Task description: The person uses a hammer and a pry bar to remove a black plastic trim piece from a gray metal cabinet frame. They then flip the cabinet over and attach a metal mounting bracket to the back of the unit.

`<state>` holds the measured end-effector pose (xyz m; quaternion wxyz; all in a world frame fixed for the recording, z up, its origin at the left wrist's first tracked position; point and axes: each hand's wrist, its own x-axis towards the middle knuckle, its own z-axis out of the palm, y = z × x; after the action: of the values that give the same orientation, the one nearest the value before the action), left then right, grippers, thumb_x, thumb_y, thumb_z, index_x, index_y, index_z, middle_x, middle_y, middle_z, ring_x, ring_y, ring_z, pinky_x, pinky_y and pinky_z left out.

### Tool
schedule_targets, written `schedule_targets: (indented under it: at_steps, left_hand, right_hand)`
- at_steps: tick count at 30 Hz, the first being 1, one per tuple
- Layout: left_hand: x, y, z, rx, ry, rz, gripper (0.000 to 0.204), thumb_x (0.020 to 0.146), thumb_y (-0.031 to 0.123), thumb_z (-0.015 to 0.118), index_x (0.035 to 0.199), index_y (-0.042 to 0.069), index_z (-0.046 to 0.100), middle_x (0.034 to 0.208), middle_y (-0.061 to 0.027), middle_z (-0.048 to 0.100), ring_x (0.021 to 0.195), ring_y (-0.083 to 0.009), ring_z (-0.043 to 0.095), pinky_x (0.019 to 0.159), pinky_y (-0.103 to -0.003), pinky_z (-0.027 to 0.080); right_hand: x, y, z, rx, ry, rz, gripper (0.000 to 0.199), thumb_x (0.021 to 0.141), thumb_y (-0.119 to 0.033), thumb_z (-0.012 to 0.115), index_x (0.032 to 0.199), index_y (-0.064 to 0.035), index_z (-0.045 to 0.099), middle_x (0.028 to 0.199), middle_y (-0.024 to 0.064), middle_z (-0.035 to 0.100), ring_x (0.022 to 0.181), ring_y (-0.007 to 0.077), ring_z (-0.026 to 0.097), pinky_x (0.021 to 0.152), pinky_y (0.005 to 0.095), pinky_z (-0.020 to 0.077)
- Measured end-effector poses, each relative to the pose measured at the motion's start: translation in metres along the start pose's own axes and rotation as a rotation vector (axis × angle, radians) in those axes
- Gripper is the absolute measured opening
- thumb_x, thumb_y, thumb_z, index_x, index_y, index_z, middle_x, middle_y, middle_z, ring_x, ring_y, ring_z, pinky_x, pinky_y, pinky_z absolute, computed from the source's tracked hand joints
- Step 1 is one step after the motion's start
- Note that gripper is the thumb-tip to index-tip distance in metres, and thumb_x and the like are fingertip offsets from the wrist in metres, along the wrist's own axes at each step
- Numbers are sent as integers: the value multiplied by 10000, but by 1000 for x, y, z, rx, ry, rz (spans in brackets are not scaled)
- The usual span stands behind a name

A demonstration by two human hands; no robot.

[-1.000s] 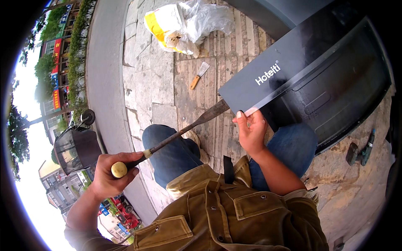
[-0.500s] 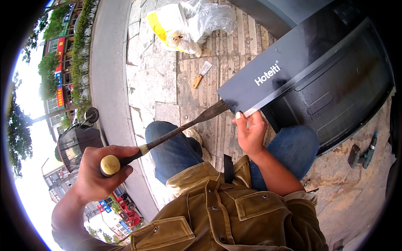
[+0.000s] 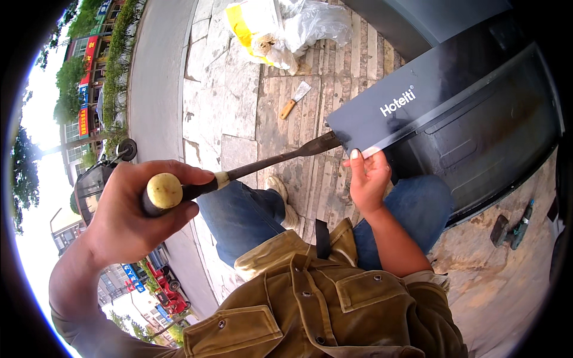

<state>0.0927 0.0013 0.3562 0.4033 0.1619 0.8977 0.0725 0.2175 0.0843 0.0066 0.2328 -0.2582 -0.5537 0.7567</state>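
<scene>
My left hand (image 3: 122,218) is closed round the black handle of a long flat-bladed chisel (image 3: 268,162), its pale yellow end cap turned up at me. The steel shaft runs to the right, and its widened tip meets the near left corner of a dark grey metal panel (image 3: 427,113). Whether the tip is under the panel or against its edge I cannot tell. Thumb and fingers of my right hand (image 3: 371,182) pinch the panel's front edge beside that corner. Beyond this edge lies a broad, stained black sheet-metal part (image 3: 483,143) with a raised rim.
A putty knife (image 3: 294,100) with a wooden handle lies on the paving. Farther off are a yellow-and-white sack (image 3: 253,27) and clear plastic wrapping (image 3: 316,27). A grey cabinet (image 3: 412,21) stands at the far right. Dark and teal tools (image 3: 516,227) rest on the ground to the right.
My left hand looks larger and slightly farther left, still gripping the chisel. The panel and paving have shifted rightward and up in view. My right hand keeps its pinch on the panel.
</scene>
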Motion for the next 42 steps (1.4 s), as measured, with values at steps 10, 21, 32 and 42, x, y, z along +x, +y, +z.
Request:
schedule_targets:
  at_steps: [10,21,32,42]
  left_hand:
    - [-24,-140,40,-391,57,49,362,736,69,774,1063,-14,643,1016,-104,679,959,-154,622,875,-289,469]
    - [72,-150,106,-864,-523,-19,434,865,167,613,1230,-19,470,770,-7,516,704,-92,504,676,-225,427]
    - [181,-188,152,-781,-395,610,676,870,411,621,1373,21,396,1222,-139,543,1130,-222,519,970,-366,398]
    - [202,-175,184,-731,-86,667,352,754,92,752,802,61,404,860,-42,545,820,-97,526,752,-271,453]
  right_hand:
    - [-4,10,3,66,31,23,135,916,-74,553,819,14,517,704,54,579,619,105,586,601,237,474]
    - [-42,-3,52,-380,-466,-349,343,795,-60,643,1101,24,510,1082,190,555,987,326,567,857,397,456]
    - [-10,30,41,-309,-735,32,259,888,-132,546,1110,1,564,980,201,616,893,357,601,763,398,469]
    - [-25,56,39,99,-630,337,321,947,-194,526,1205,-4,518,1141,94,588,1058,135,543,894,312,439]
